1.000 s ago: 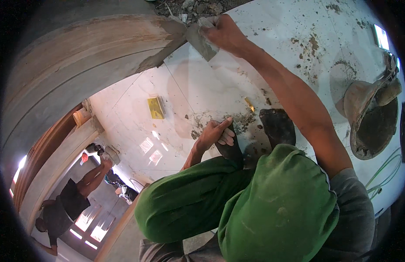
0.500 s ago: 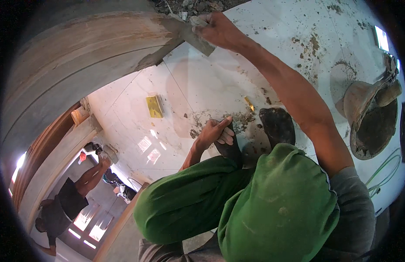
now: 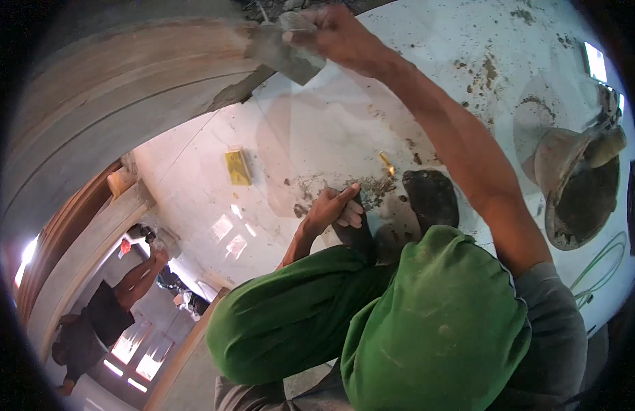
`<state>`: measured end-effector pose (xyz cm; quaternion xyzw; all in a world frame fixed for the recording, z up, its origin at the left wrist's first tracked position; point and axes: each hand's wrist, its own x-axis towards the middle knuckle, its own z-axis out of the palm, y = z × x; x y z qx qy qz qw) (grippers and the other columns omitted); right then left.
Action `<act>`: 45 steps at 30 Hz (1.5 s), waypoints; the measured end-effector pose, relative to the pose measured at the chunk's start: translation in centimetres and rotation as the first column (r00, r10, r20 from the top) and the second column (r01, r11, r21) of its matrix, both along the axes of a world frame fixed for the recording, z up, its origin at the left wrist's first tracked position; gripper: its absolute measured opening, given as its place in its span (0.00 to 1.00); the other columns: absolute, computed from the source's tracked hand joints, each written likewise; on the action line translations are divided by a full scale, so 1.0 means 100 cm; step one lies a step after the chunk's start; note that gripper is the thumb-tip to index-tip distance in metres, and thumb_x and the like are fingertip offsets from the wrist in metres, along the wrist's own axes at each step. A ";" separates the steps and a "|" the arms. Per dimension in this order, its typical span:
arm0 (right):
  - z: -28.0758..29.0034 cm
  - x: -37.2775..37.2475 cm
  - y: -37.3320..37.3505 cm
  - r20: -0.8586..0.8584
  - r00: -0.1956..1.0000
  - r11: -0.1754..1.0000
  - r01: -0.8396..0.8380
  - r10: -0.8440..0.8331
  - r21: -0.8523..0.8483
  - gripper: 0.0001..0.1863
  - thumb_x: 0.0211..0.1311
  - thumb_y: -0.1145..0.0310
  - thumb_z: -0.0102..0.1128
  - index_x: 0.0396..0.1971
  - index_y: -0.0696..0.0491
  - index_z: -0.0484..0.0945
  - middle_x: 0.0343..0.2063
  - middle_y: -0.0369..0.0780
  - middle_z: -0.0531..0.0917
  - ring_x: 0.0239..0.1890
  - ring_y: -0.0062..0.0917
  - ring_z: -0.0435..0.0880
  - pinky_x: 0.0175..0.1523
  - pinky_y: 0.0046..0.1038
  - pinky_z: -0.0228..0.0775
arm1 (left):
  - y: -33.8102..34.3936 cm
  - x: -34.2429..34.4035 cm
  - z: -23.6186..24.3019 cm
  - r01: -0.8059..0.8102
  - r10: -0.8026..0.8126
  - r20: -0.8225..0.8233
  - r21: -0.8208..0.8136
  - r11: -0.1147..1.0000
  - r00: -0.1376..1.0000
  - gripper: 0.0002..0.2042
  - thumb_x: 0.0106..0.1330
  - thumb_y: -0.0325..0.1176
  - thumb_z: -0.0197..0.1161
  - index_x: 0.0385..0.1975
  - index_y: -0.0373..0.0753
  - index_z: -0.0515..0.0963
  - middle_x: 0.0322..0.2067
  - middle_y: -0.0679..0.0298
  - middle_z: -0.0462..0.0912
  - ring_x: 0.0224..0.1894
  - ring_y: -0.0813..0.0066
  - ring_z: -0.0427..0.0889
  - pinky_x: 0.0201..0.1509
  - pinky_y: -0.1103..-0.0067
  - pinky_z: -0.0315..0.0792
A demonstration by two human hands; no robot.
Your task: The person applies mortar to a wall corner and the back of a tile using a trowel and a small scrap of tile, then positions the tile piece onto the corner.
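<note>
At the top, my right hand is closed round the cement-crusted handle of a flat plastering trowel. The trowel's grey blade lies against the end of a plastered ledge, partly overlapping its edge; the hand and blade are slightly blurred. My left hand hangs loosely in front of my left knee, above my dark shoe. Its fingers are half stretched, with nothing held in them.
On the pale tiled floor lie a yellow block, a small yellow tool and mortar crumbs. A mortar-stained bucket lies tipped at the right, near a green cable. Another person works at the lower left.
My right hand has moved a little left with the trowel, and the blade has turned to show more of its face. My left hand stays nearly where it was.
</note>
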<state>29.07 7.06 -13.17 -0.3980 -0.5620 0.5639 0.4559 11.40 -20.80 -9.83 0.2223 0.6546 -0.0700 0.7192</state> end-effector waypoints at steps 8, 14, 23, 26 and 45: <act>0.039 0.086 -0.003 0.550 0.778 0.934 0.130 -0.304 0.332 0.16 0.59 0.72 0.64 0.46 0.57 0.88 0.44 0.51 0.88 0.52 0.39 0.86 0.50 0.44 0.83 | -0.002 -0.006 0.005 0.012 -0.012 -0.038 -0.007 1.000 0.999 0.36 0.76 0.62 0.58 0.32 0.25 0.87 0.24 0.51 0.90 0.24 0.66 0.89 0.31 0.78 0.82; 0.007 0.155 0.027 0.808 0.155 0.771 -0.243 -0.569 0.589 0.17 0.67 0.70 0.62 0.54 0.58 0.85 0.52 0.52 0.85 0.56 0.40 0.84 0.55 0.41 0.81 | 0.001 -0.005 0.004 -0.007 0.006 0.021 0.036 0.999 1.000 0.35 0.77 0.59 0.58 0.32 0.24 0.87 0.24 0.49 0.89 0.24 0.64 0.90 0.30 0.77 0.83; 0.059 0.102 -0.050 0.706 0.617 0.930 0.131 -0.347 0.343 0.07 0.66 0.72 0.63 0.39 0.56 0.88 0.34 0.44 0.90 0.26 0.36 0.88 0.32 0.36 0.81 | -0.005 -0.009 0.011 -0.088 0.088 0.004 0.000 0.996 0.996 0.34 0.77 0.58 0.59 0.31 0.23 0.85 0.25 0.48 0.89 0.25 0.61 0.91 0.30 0.76 0.85; 0.044 0.072 -0.067 -0.057 0.995 0.935 0.057 -0.082 -0.349 0.07 0.65 0.74 0.66 0.40 0.58 0.86 0.36 0.43 0.90 0.31 0.32 0.89 0.35 0.35 0.84 | -0.002 -0.007 0.009 -0.083 0.083 0.046 0.002 0.997 0.996 0.34 0.77 0.58 0.59 0.31 0.24 0.85 0.25 0.49 0.89 0.25 0.62 0.91 0.29 0.77 0.84; 0.022 -0.081 -0.085 -0.292 0.861 0.773 0.167 -0.417 -0.612 0.09 0.65 0.80 0.57 0.42 0.67 0.82 0.37 0.46 0.88 0.36 0.30 0.90 0.45 0.33 0.88 | -0.021 -0.019 -0.004 -0.162 0.157 0.134 0.030 0.986 0.978 0.36 0.73 0.63 0.62 0.34 0.25 0.86 0.26 0.51 0.90 0.26 0.63 0.91 0.31 0.75 0.83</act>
